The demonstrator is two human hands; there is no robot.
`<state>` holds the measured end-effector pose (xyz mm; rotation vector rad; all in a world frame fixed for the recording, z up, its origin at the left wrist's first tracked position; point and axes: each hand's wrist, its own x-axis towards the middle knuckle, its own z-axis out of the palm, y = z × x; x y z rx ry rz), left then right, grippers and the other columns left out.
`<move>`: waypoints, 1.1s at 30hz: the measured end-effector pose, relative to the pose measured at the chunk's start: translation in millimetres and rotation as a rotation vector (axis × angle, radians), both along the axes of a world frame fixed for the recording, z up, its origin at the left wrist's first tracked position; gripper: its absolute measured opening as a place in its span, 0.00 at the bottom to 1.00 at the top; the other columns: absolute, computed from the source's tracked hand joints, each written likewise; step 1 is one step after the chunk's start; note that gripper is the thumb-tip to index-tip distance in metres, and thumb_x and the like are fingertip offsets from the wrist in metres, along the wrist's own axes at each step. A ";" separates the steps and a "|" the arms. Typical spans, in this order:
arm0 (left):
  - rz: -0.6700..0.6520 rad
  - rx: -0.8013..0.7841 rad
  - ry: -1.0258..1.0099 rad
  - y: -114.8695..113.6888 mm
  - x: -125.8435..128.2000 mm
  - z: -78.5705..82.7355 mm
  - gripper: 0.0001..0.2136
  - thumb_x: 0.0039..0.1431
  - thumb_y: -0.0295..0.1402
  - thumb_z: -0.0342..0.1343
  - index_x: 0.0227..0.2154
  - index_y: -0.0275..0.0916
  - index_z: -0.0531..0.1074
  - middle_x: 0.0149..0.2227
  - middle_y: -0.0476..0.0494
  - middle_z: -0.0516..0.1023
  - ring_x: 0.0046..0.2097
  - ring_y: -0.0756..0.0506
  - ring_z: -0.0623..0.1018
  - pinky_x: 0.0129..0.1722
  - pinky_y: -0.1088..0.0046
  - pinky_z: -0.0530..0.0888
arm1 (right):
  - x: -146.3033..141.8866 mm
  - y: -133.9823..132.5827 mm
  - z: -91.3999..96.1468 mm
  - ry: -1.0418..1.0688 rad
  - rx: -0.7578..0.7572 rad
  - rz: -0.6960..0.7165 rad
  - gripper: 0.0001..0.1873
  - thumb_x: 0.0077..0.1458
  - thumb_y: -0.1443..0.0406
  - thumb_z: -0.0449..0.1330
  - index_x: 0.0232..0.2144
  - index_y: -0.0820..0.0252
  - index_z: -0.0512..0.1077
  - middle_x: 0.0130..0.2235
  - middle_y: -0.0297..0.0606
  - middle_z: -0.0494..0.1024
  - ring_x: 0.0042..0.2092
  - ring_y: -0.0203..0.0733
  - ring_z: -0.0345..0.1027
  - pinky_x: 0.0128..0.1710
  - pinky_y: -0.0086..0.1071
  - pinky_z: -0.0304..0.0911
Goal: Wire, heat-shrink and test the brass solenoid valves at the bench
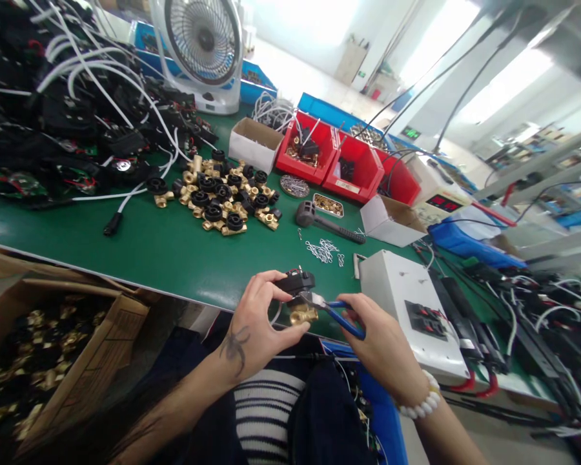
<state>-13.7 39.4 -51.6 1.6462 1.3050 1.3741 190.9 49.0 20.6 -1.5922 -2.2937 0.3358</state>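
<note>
My left hand (264, 316) grips a brass valve (303, 315) with a round black housing (295, 281) on top, held near the table's front edge. A white cable hangs from it beside my fingers. In my right hand (380, 339) is a pair of pliers (341, 315) with blue handles. The jaws reach the joint between the black housing and the brass body; what they pinch there is too small to make out. Beyond my hands lies a small pile of metal clips (322, 250) on the green table (174, 252).
Brass fittings with black caps (223, 194) are heaped at mid-table. Wired black units (77, 129) and a fan (203, 45) stand left and behind. Red bins (353, 171), a black handle-like part (329, 223) and a grey box (411, 310) are right. A carton of fittings (77, 361) sits lower left.
</note>
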 end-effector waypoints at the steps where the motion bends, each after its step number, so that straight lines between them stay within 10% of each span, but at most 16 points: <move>1: -0.002 -0.001 0.001 0.0 -0.1 -0.3 0.14 0.47 0.30 0.66 0.35 0.39 0.68 0.50 0.37 0.71 0.54 0.40 0.73 0.55 0.55 0.71 | 0.0 -1.2 1.5 0.049 0.030 -0.039 0.09 0.54 0.68 0.53 0.37 0.58 0.71 0.30 0.36 0.74 0.27 0.39 0.68 0.27 0.31 0.63; 5: -0.008 0.002 0.010 -0.2 -0.3 0.9 0.14 0.47 0.30 0.66 0.35 0.39 0.68 0.50 0.36 0.72 0.53 0.40 0.74 0.54 0.55 0.72 | -0.1 -5.7 -1.6 0.245 0.294 -0.260 0.04 0.59 0.65 0.54 0.36 0.56 0.68 0.29 0.33 0.72 0.27 0.38 0.66 0.27 0.30 0.63; 10: 0.012 0.039 0.021 0.1 -0.1 1.8 0.13 0.46 0.29 0.65 0.33 0.38 0.67 0.49 0.35 0.72 0.52 0.39 0.74 0.52 0.55 0.73 | 1.1 -2.4 -7.0 -0.083 -0.008 0.018 0.08 0.54 0.70 0.52 0.35 0.57 0.70 0.30 0.37 0.75 0.28 0.40 0.69 0.27 0.32 0.63; 15: 0.003 0.041 0.030 0.0 -0.6 0.3 0.14 0.47 0.31 0.66 0.34 0.38 0.68 0.50 0.35 0.72 0.52 0.39 0.74 0.53 0.55 0.73 | 1.0 -0.6 -1.7 0.220 0.348 -0.256 0.02 0.58 0.66 0.55 0.35 0.56 0.67 0.28 0.33 0.72 0.27 0.38 0.67 0.29 0.31 0.64; 21: 0.008 0.041 0.034 1.5 -0.7 -0.5 0.14 0.46 0.29 0.66 0.34 0.39 0.67 0.49 0.37 0.72 0.53 0.39 0.74 0.52 0.53 0.73 | -1.4 3.2 -5.4 -0.135 0.012 0.039 0.08 0.53 0.71 0.52 0.34 0.57 0.69 0.31 0.37 0.75 0.28 0.40 0.68 0.27 0.32 0.61; 26: 0.002 0.034 0.033 1.6 -1.7 0.2 0.16 0.44 0.29 0.67 0.34 0.40 0.67 0.49 0.38 0.72 0.52 0.39 0.75 0.52 0.54 0.74 | -0.3 3.1 -2.9 0.157 0.395 -0.189 0.04 0.58 0.67 0.55 0.37 0.56 0.67 0.31 0.34 0.73 0.28 0.38 0.67 0.29 0.30 0.63; 30: 0.011 0.027 0.035 1.6 -2.8 -0.2 0.15 0.44 0.29 0.67 0.33 0.40 0.67 0.49 0.37 0.72 0.52 0.39 0.75 0.52 0.54 0.74 | -2.1 4.2 -7.2 -0.152 0.044 0.062 0.10 0.52 0.72 0.53 0.35 0.57 0.69 0.30 0.36 0.74 0.27 0.39 0.68 0.27 0.30 0.61; 33: 0.010 0.027 0.030 1.9 -2.7 -0.7 0.16 0.44 0.29 0.67 0.34 0.39 0.67 0.49 0.36 0.72 0.52 0.39 0.74 0.52 0.54 0.73 | -1.2 4.4 -6.0 -0.097 0.142 0.020 0.07 0.56 0.70 0.53 0.36 0.57 0.69 0.31 0.37 0.74 0.29 0.40 0.69 0.29 0.31 0.62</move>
